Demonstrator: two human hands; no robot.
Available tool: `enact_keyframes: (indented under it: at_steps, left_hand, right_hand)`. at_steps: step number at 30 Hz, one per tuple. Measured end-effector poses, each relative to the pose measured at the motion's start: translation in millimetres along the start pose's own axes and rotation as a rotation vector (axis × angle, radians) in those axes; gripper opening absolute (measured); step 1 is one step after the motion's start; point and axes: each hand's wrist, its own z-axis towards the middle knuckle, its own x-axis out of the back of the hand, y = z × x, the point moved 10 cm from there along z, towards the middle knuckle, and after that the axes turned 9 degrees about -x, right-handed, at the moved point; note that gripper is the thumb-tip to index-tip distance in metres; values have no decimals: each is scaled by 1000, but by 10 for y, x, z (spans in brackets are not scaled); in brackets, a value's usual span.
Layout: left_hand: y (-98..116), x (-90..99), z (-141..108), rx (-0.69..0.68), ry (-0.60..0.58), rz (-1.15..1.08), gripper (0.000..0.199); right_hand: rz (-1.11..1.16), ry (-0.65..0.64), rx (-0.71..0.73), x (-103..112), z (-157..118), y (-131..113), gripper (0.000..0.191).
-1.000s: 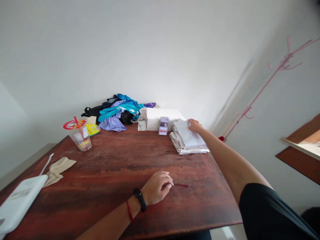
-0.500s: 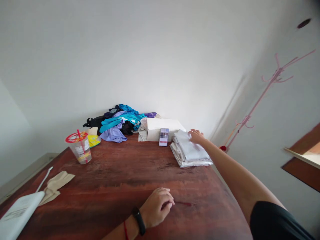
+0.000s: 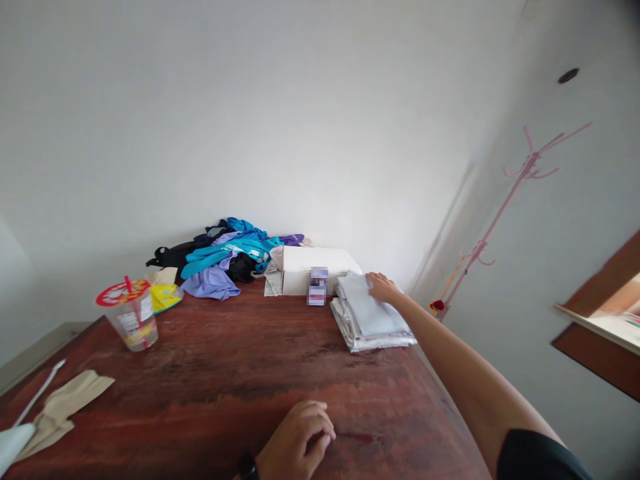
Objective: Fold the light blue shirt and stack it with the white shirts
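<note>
A stack of folded white plastic bags [image 3: 370,327] lies near the table's right edge. Over its far right edge reaches my right hand [image 3: 384,288], with bent fingers pressing on the top bag and seemingly gripping it; the thumb is hidden. My left hand [image 3: 300,437] rests on the bare wood at the near edge, fingers curled together and nothing visible inside. A dark band sits on the left wrist. Just left of the stack stands a small box with a blurred front [image 3: 317,287], before a white carton [image 3: 320,257].
Crumpled clothes [image 3: 225,257] pile against the wall. On the left are a plastic cup with a red lid and straw [image 3: 133,323], a yellow packet [image 3: 165,298], a brown paper piece [image 3: 70,400] and a partly visible white object [image 3: 15,443]. A pink coat rack [image 3: 505,213] leans beyond the table [image 3: 225,367].
The view has shifted, so table items sit lower and further left, and less of the white object shows. Both hands keep nearly the same places on the table and the stack.
</note>
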Motion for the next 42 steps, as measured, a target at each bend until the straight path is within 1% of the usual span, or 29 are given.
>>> enact_keyframes:
  at_steps: [3, 5, 8, 10, 12, 13, 14, 16, 17, 19, 21, 23, 25, 27, 29, 31, 33, 35, 38, 42]
  left_hand:
    - [15, 16, 14, 0, 8, 3, 16]
    - [21, 25, 18, -5, 17, 8, 16]
    - [3, 9, 12, -3, 6, 16, 16]
    - [-23, -7, 2, 9, -9, 20, 16]
    - [-45, -18, -5, 24, -23, 20, 15]
    - [-53, -21, -7, 32, -30, 19, 15]
    - [-58, -25, -7, 39, -37, 19, 15]
    - [-62, -34, -6, 54, -52, 17, 16]
    - [-64, -38, -7, 61, -58, 17, 16]
    - [-69, -41, -10, 74, -61, 21, 17]
    - [-83, -33, -15, 88, -52, 30, 18]
    - [-98, -30, -16, 103, -50, 42, 18]
    - [-102, -34, -10, 110, -56, 52, 19]
    - [-91, -39, 2, 108, -64, 65, 19]
    - [-75, -41, 13, 100, -65, 85, 18]
    - [-61, -47, 16, 91, -66, 109, 18]
    - [-49, -57, 14, 79, -69, 133, 19]
    - [-32, -73, 10, 61, -77, 152, 20]
    - [5, -83, 12, 20, -77, 167, 20]
    - [18, -85, 23, -12, -67, 165, 21]
  right_hand:
    - [-27, 8, 7, 132, 48, -22, 68]
    - [-48, 15, 7, 239, 60, -44, 61]
    - [-67, 17, 17, 385, 13, -106, 43]
    - [-59, 19, 28, 479, -86, -150, 33]
    - [-36, 31, 38, 579, -269, -176, 30]
    - [-21, 39, 43, 624, -403, -178, 30]
    - [-6, 47, 48, 657, -570, -172, 31]
    - [39, 71, 50, 670, -1007, -138, 32]
    - [70, 94, 37, 645, -1270, -107, 32]
    - [231, 199, 5, 565, -1867, -47, 26]
    - [400, 207, -10, 275, -2464, -55, 19]
    - [541, 186, 17, -87, -2995, -162, 15]
    - [635, 145, 47, -446, -3406, -300, 19]
    - [701, 138, 51, -710, -3691, -392, 22]
    - [728, 161, 47, -867, -3869, -439, 23]
    - [738, 223, 33, -922, -3971, -442, 26]
    - [732, 303, 17, -913, -4029, -427, 30]
    - [711, 365, 12, -880, -4060, -427, 27]
    - [688, 418, 24, -821, -4087, -448, 20]
    - [679, 465, 38, -778, -4122, -452, 20]
